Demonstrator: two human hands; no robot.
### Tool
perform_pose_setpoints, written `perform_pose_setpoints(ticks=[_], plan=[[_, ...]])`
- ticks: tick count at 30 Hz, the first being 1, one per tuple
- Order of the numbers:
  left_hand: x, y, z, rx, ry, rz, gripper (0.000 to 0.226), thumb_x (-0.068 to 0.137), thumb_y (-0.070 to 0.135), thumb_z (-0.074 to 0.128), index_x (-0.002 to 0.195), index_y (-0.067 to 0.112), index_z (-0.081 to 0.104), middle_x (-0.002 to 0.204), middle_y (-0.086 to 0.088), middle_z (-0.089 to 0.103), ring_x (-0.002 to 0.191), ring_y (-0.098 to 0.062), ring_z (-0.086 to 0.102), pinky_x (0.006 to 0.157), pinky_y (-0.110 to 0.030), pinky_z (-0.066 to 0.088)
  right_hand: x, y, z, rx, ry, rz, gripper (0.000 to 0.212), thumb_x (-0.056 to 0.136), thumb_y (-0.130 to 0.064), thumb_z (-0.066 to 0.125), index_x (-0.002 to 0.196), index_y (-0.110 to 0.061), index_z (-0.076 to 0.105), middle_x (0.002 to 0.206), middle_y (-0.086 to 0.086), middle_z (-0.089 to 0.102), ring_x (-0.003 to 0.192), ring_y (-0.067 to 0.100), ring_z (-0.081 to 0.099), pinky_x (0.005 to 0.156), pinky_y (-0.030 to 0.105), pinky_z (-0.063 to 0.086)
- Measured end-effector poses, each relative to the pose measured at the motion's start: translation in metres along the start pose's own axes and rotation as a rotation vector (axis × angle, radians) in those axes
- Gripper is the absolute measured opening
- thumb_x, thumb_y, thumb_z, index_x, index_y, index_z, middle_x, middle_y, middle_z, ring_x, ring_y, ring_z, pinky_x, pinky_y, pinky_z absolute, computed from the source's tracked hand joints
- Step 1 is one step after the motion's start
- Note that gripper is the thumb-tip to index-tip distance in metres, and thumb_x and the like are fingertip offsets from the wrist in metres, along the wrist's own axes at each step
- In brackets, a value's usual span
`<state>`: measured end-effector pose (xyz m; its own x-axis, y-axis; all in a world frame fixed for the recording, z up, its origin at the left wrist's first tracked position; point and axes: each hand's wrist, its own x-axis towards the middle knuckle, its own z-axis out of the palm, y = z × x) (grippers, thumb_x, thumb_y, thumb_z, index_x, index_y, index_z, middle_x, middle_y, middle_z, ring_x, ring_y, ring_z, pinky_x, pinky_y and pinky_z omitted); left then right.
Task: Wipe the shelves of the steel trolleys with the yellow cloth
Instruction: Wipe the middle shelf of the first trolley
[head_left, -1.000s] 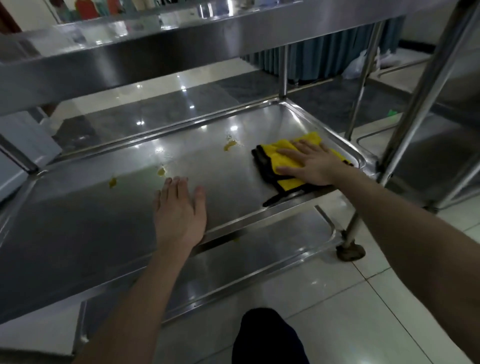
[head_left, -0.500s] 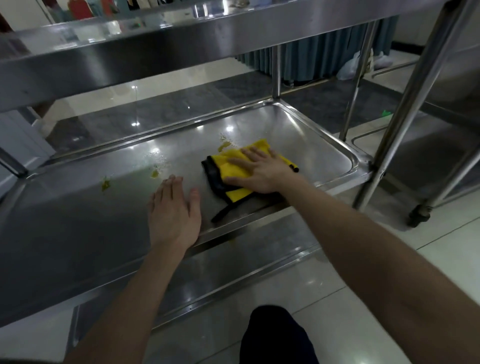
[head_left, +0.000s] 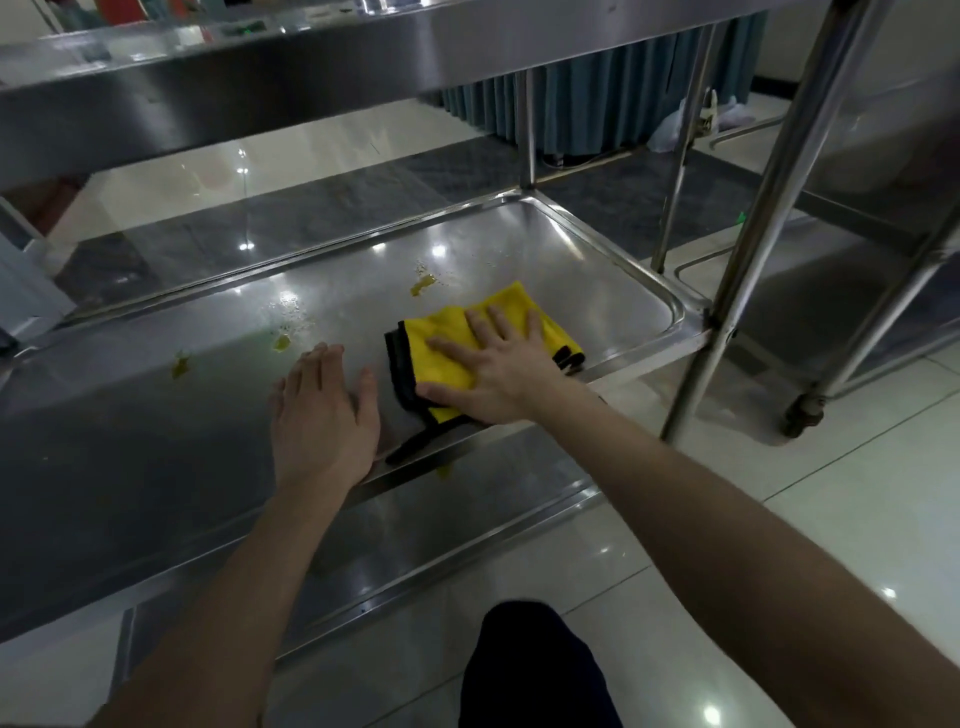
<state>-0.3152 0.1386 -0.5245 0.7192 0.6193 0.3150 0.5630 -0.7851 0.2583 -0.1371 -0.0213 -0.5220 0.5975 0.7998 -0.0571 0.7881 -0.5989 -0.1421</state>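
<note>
Head view: one folded yellow cloth (head_left: 448, 325), plush and black-edged, lies on the smooth steel shelf (head_left: 597, 270) under the right hand (head_left: 498, 371), fingers flat and spread. The left hand (head_left: 324, 410) rests flat, holding nothing, at the cloth's 8 o'clock. Three yellowish smears (head_left: 423, 284) lie between its 9 and 11 o'clock.

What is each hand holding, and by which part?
Nothing is gripped. The right hand presses flat on the yellow cloth's middle; the left hand rests flat on the shelf.

No text, label, brand or number can be read anywhere in this view. The steel trolley shelf (head_left: 571, 270) and the yellow cloth (head_left: 441, 369) show no legible markings.
</note>
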Motion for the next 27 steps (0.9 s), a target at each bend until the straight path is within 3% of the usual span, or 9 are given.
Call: perform_pose_setpoints(ticks=[4,8,12,16,21,24,27], plan=[[0.003,-0.004,0.0,-0.026,-0.014,-0.041,0.076,0.105,0.059,0.02,0.156,0.01,0.047,0.164,-0.018,0.048,0.151,-0.04,0.044,0.127,-0.058,0.03,-0.005,0.041,-0.011,0.006,-0.011,0.007,0.086,0.088,-0.095,0.023,0.164,-0.056,0.014,0.18,-0.007,0.001,0.166,0.024,-0.003,0.129,0.062,-0.004],[0.003,-0.006,0.002,-0.027,-0.002,-0.045,0.075,0.106,0.061,0.019,0.155,0.011,0.047,0.161,-0.019,0.051,0.15,-0.04,0.046,0.126,-0.059,0.033,-0.008,0.138,-0.027,-0.009,-0.015,0.224,0.107,0.07,-0.102,0.008,0.165,-0.055,0.009,0.18,-0.007,-0.002,0.166,0.023,-0.003,0.13,0.061,-0.002],[0.001,0.001,0.003,-0.041,-0.007,-0.046,0.076,0.105,0.063,0.021,0.161,0.014,0.036,0.165,-0.017,0.048,0.153,-0.037,0.042,0.128,-0.057,0.029,0.013,0.185,-0.037,0.006,-0.047,0.355,0.108,0.065,-0.106,0.009,0.163,-0.058,0.006,0.18,-0.007,-0.005,0.165,0.023,-0.009,0.127,0.066,-0.009],[0.002,0.005,0.002,-0.014,0.003,-0.001,0.077,0.105,0.061,0.022,0.164,0.013,0.033,0.163,-0.019,0.05,0.153,-0.037,0.044,0.129,-0.055,0.029,0.059,0.147,-0.034,0.048,-0.06,0.347,0.11,0.062,-0.111,0.008,0.16,-0.063,0.0,0.179,0.0,-0.012,0.164,0.032,-0.015,0.12,0.073,-0.018],[0.008,0.003,0.0,0.016,-0.012,0.0,0.072,0.107,0.055,0.026,0.163,0.013,0.037,0.164,-0.017,0.049,0.154,-0.035,0.042,0.129,-0.053,0.029,0.082,0.046,-0.027,0.016,-0.097,0.167,0.115,0.058,-0.114,0.006,0.16,-0.064,-0.004,0.179,0.004,-0.011,0.163,0.037,-0.014,0.119,0.077,-0.012],[0.01,0.001,-0.003,0.012,-0.016,-0.01,0.063,0.112,0.05,0.034,0.163,0.013,0.039,0.164,-0.017,0.049,0.153,-0.035,0.042,0.128,-0.054,0.031,0.063,-0.004,-0.014,-0.01,-0.073,0.057,0.11,0.064,-0.111,0.01,0.162,-0.062,0.002,0.179,0.005,-0.007,0.164,0.037,-0.01,0.119,0.077,-0.011],[0.011,-0.001,-0.005,0.002,-0.023,-0.024,0.062,0.111,0.05,0.036,0.162,0.013,0.041,0.164,-0.016,0.049,0.153,-0.035,0.042,0.127,-0.055,0.032,0.031,-0.008,-0.012,0.001,-0.048,-0.049,0.098,0.074,-0.103,0.019,0.162,-0.061,0.012,0.18,0.0,-0.001,0.165,0.033,-0.005,0.122,0.074,-0.008]])
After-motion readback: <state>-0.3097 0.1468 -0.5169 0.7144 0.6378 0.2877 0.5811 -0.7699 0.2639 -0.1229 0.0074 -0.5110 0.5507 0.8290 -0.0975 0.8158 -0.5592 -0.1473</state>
